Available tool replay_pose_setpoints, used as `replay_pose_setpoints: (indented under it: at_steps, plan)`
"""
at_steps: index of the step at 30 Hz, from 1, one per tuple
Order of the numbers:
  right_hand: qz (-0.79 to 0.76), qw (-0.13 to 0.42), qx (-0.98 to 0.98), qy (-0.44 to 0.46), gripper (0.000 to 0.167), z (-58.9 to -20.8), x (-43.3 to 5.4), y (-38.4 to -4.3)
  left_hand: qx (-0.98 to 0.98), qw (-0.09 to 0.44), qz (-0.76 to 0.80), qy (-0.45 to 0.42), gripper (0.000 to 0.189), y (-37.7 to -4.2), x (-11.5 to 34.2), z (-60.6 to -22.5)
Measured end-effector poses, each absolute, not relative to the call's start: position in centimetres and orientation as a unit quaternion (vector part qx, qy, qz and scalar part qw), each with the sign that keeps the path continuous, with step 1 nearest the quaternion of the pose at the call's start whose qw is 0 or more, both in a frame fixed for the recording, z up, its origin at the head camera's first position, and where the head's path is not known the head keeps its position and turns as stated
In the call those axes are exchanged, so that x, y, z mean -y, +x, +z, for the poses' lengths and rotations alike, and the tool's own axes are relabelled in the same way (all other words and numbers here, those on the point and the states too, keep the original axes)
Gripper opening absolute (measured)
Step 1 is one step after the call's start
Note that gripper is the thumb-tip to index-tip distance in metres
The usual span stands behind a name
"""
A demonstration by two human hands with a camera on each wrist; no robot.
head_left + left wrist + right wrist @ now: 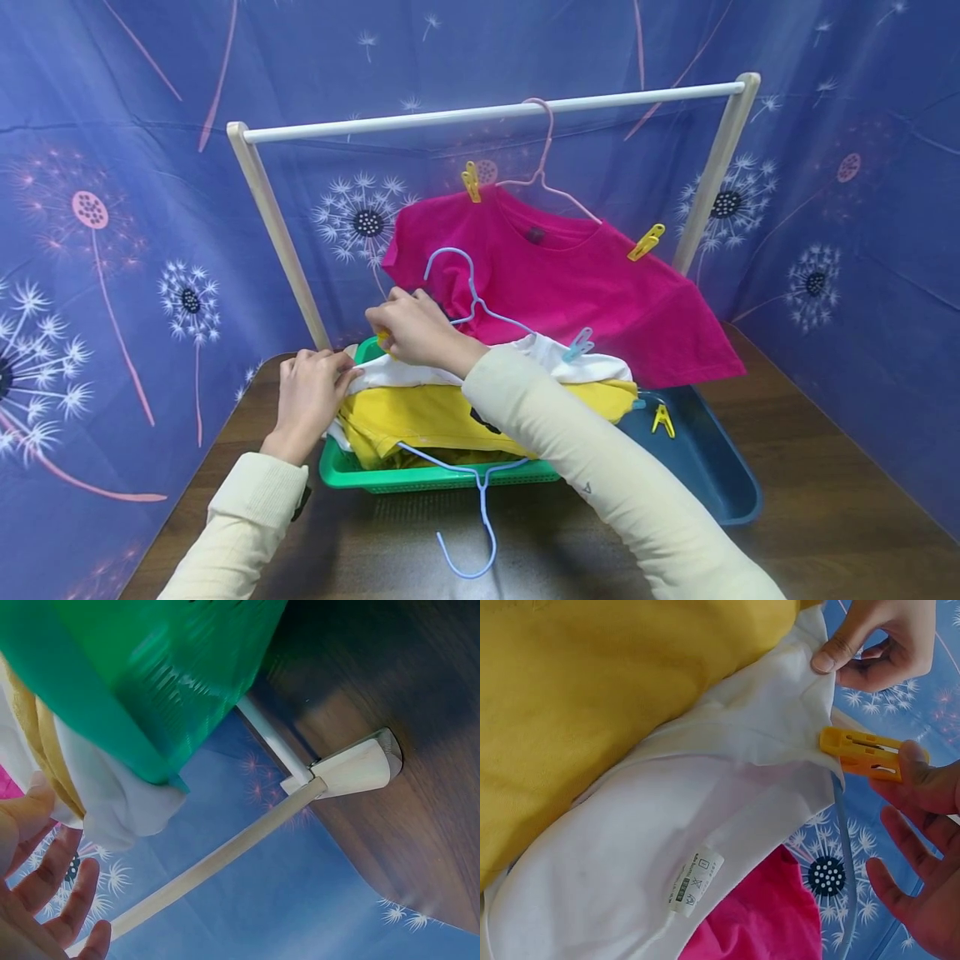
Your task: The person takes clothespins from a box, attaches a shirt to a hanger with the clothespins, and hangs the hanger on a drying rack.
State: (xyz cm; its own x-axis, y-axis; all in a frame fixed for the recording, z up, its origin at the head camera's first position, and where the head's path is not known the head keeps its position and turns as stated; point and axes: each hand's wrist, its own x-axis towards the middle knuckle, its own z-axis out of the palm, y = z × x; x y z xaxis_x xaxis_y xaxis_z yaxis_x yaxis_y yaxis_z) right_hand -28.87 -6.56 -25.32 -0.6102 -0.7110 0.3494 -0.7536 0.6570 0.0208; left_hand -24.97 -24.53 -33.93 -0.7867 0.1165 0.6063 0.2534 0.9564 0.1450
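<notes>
A white shirt [615, 840] hangs over the basket's back edge, with a light blue hanger [475, 292] at its neckline. My left hand [311, 396] pinches the shirt's left shoulder between thumb and fingers. Between the thumb and forefinger of my right hand [420, 329] is a yellow clothespin [870, 754], its jaws at the shirt's edge beside the hanger's arm. A pale blue clothespin [579, 344] is clipped at the other shoulder. In front lies a yellow shirt [420, 412] with another blue hanger [482, 492] sticking out over the table.
A green basket [450, 479] bears the clothes. Behind it stands a rack with a white rail [375, 123], where a magenta T-shirt [585, 292] hangs from a pink hanger [542, 171] with two yellow clothespins. To the right, a dark blue tray [720, 475] contains a yellow clothespin [663, 421].
</notes>
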Motion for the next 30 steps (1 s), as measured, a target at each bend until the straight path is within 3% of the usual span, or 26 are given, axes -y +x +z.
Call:
replay_pose_setpoints:
  at_steps: [16,30]
  plan:
    - [0.051,0.146,0.901,0.406,0.008,-26.09,6.36,-29.16,0.936,0.318,-0.11,-0.102,0.012,-24.89,24.5,-33.93]
    - [0.036,0.127,0.906,0.403,0.024,-25.88,5.89,-28.77,0.938,0.309,-0.115,-0.102,0.013,-24.91,24.44,-33.84]
